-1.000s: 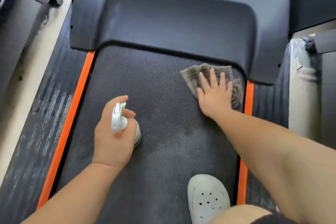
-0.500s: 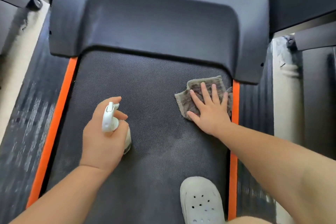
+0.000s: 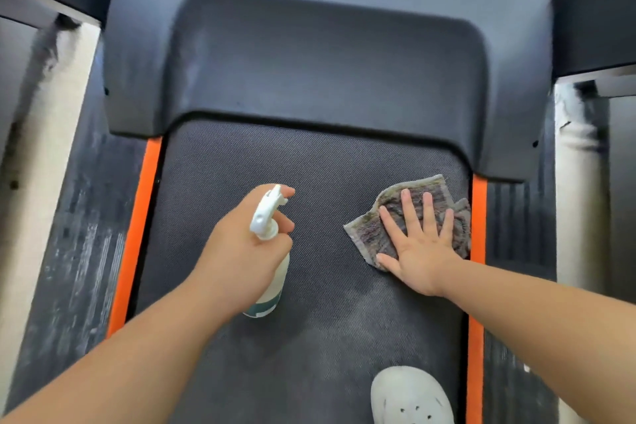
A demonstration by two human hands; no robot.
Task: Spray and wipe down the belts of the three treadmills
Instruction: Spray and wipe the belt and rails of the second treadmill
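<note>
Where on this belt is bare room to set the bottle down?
Bare black textured belt: just below the dark motor cover, and lower left between orange side strip and white perforated shoe. Crowded right: right hand flat on grey-brown cloth.

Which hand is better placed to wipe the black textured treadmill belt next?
Right. The right hand lies flat on the grey-brown terry cloth, on the black textured belt beside the orange strip; the left hand grips the white plastic spray bottle.
</note>
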